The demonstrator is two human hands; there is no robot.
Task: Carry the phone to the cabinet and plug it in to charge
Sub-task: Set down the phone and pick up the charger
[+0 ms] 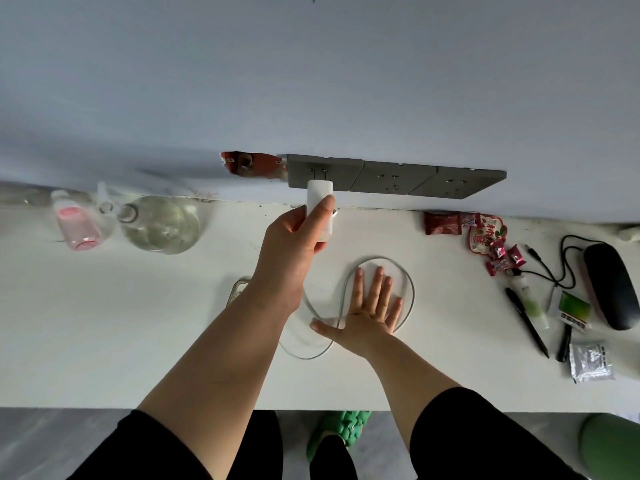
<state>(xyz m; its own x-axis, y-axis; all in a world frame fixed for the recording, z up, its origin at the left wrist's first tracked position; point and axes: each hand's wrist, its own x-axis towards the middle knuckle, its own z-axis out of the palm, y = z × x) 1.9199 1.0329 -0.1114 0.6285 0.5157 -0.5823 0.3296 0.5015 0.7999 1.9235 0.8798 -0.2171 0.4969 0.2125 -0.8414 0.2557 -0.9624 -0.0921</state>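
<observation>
The left hand (294,244) has its fingers wrapped around a white rectangular charger block (320,206), held up to the leftmost grey wall socket (323,171). The right hand (372,306) lies flat with fingers spread wide on the white bench (138,323), pressing the looped grey cable (410,289). A phone (239,289) peeks out beneath the left wrist.

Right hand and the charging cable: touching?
Touching. Head view shows the right hand lying flat, palm down, across the looped cable on the white countertop, with cable running under the palm.
</observation>
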